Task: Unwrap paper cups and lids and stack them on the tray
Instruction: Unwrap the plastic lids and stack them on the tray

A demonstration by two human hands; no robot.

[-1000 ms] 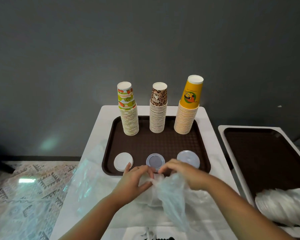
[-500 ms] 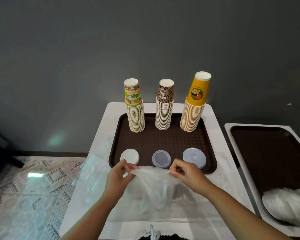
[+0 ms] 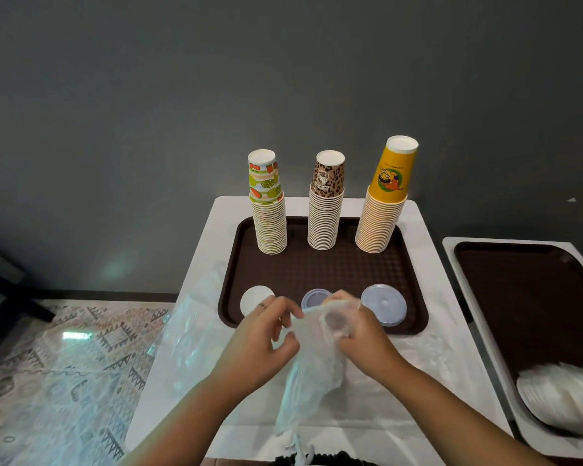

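Since half a second ago the two hands have drawn closer together and the clear plastic wrapper (image 3: 312,364) has bunched up between them instead of being stretched flat. The left hand (image 3: 261,344) has its fingers curled, pinching the wrapper's edge; the right hand (image 3: 357,331) is closed round the film, with part of it draped over its fingers. Whether lids are still inside the film I cannot tell.

On the brown tray (image 3: 317,267), three upside-down cup stacks stand along the far edge: the fruit-print stack (image 3: 270,210) at 11 o'clock, the leopard-print stack (image 3: 325,206) at 12, the yellow stack (image 3: 386,203) at 1. Three lid piles sit along the near edge: a white lid pile (image 3: 253,297) at 7 o'clock, a small clear lid pile (image 3: 312,297) at 6, partly hidden by the hands, and a larger clear lid pile (image 3: 386,306) at 5.

Judging from this, the cups look done and the lids are only begun. A wrapped bundle of lids (image 3: 566,395) lies on the second tray (image 3: 532,297) at 3 o'clock, apparently still to be unwrapped. Loose plastic sheeting (image 3: 182,334) lies at 9 o'clock on the white table (image 3: 428,264).
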